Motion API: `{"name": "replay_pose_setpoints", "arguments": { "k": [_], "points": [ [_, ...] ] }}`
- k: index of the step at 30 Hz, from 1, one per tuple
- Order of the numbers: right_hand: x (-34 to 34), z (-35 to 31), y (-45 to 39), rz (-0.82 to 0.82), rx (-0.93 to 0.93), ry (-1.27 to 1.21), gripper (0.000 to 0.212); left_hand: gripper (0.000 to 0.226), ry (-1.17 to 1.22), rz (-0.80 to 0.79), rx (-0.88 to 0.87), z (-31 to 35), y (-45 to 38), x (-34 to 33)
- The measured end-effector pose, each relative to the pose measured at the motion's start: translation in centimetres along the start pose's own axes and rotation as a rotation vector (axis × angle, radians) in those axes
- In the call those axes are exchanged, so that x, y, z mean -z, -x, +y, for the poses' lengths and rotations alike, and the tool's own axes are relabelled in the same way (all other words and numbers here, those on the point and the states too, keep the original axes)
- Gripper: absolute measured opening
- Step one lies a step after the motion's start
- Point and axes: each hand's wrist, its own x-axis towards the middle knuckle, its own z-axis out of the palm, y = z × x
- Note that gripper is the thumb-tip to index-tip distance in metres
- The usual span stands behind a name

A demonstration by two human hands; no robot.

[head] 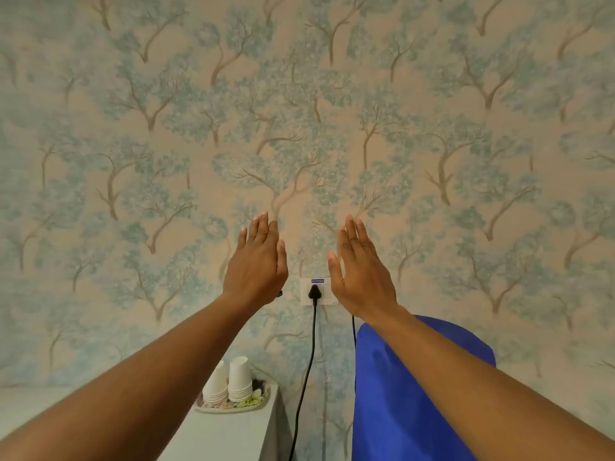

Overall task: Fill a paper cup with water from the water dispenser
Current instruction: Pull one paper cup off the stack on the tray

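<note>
A: Both hands are spread flat and hold nothing, left hand and right hand raised at centre frame before the wall.

B: The paper cups sit stacked upside down on a tray at the lower centre, near the desk edge.

A: A careless grab could topple a stack (the cord hangs just right of it). The blue cover at lower right crowds that side; the room is on the left.

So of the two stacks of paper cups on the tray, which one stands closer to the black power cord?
The right stack, upside down like its neighbour. It sits on the tray on the side toward the black cord; the left stack leans away from it.
</note>
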Motion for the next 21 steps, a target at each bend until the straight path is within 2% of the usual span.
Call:
{"name": "replay_pose_setpoints", "arguments": {
  "k": [10,14,21],
  "points": [
    [-3.6,0.3,2.4,-0.087,0.007,-0.068,0.067,0.056,-0.053,-0.053,0.064,-0.9,2.3,-2.4],
    [-4.9,0.3,3.4,-0.121,0.012,-0.112,0.060,0.056,-0.085,-0.072,0.089,-1.2,3.5,-3.0],
    [-6.8,-0.2,5.3,-0.200,0.014,-0.155,0.070,0.056,-0.112,-0.109,0.152,-1.9,5.7,-3.9]
  ]
}}
